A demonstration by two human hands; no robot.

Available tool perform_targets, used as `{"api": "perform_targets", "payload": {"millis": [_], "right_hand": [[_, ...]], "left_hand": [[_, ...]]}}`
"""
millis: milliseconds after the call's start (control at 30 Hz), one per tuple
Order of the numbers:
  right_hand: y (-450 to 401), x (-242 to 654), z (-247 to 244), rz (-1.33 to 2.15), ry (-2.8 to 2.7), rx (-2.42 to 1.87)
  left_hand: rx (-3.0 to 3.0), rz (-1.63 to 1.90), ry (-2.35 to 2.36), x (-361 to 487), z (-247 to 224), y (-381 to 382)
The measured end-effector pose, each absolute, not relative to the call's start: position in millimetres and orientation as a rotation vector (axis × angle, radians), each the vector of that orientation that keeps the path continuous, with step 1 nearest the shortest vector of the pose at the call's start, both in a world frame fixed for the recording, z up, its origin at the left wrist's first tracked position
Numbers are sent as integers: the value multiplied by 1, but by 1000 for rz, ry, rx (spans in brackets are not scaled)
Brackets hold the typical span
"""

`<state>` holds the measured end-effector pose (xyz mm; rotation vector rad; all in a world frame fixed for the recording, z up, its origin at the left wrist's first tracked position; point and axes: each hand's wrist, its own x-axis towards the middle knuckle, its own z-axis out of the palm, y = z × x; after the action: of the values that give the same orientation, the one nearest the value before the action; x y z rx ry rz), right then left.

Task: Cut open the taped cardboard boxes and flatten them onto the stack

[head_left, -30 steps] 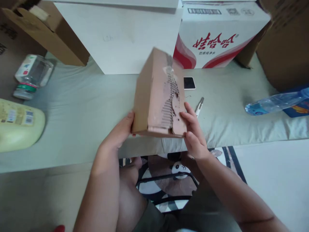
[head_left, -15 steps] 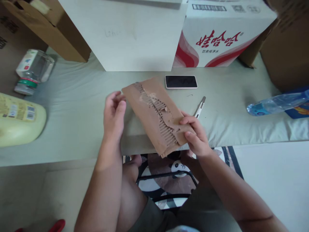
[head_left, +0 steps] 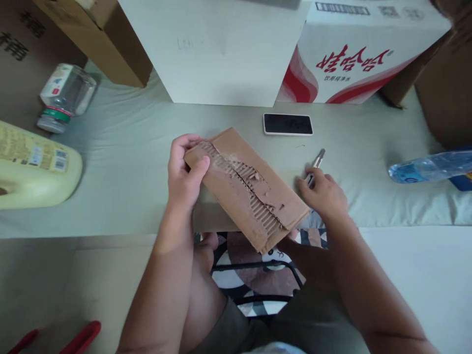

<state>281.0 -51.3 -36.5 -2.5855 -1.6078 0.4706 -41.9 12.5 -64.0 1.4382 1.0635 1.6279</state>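
Observation:
A flat brown cardboard box (head_left: 254, 189), its top face torn so the ribbed inner layer shows along a seam, hangs tilted above the front of the bed-like surface. My left hand (head_left: 186, 172) grips its far left corner, thumb on top and the other fingers partly hidden behind. Just right of the box, my right hand (head_left: 326, 194) has its thumb and fingers pinched on a slim utility knife (head_left: 319, 158). The knife's tip points away from me, and part of its body is hidden by the fingers.
Behind lie a phone (head_left: 287, 124), a white box (head_left: 224, 59) and a red-and-white carton (head_left: 342, 73). A yellow jug (head_left: 40, 172) and a clear bottle (head_left: 66, 98) are at left; a water bottle (head_left: 427, 167) is at right. The green sheet's front edge (head_left: 121, 234) runs before my knees.
My left hand has closed on the box's far left corner. My right hand has let go of the box and moved right onto the utility knife. The view has shifted slightly.

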Motion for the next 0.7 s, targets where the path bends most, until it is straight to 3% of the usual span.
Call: {"api": "perform_targets", "payload": {"millis": [200,467,700], "right_hand": [[-49,277,-33,538,-1550,-2504],[-85,251,34,750,-1234,-1104],[-103,246,44,902,-1370,-910]], "left_hand": [[1416,1635,1115,-40,-62,12],[1464,1595,1207,-10,-50,2],[1569,1558,1287,32,-41,-19]]}}
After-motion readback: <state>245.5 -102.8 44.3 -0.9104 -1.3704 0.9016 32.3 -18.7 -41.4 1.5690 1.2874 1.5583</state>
